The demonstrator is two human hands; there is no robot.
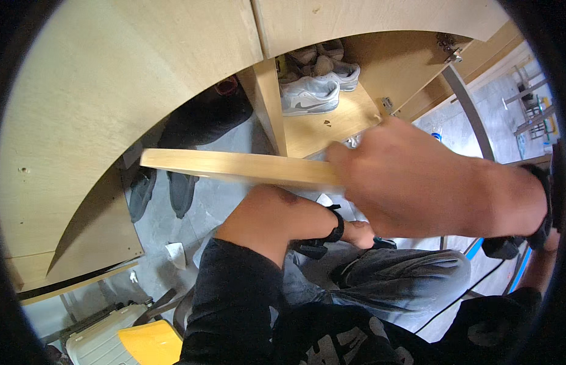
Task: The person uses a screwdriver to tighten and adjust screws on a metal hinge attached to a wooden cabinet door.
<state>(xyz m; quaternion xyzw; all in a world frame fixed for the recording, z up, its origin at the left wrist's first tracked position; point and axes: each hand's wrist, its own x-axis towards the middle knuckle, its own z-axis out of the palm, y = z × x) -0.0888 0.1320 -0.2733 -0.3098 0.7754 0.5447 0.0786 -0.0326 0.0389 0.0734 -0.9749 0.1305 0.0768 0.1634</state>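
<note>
My right hand (386, 173) reaches in from the right edge, its fingers closed around the end of a light wooden board (234, 165). The board is seen edge-on and stretches to the left in front of the cabinet opening. My left hand (359, 234) is lower down, over my lap, below the right hand. Its fingers look curled, next to a small dark thing (383, 243); what they hold is mostly hidden. Behind the board stands a wooden cabinet (137, 73) with an open compartment, where white and grey sneakers (310, 95) sit on the shelf.
Metal hinges (387, 103) show on the compartment's right side. Another person's dark shoes (181, 193) are on the grey floor behind the cabinet. A pale case (103, 334) and a yellow piece (150, 342) lie at lower left. A black cable (459, 296) runs at lower right.
</note>
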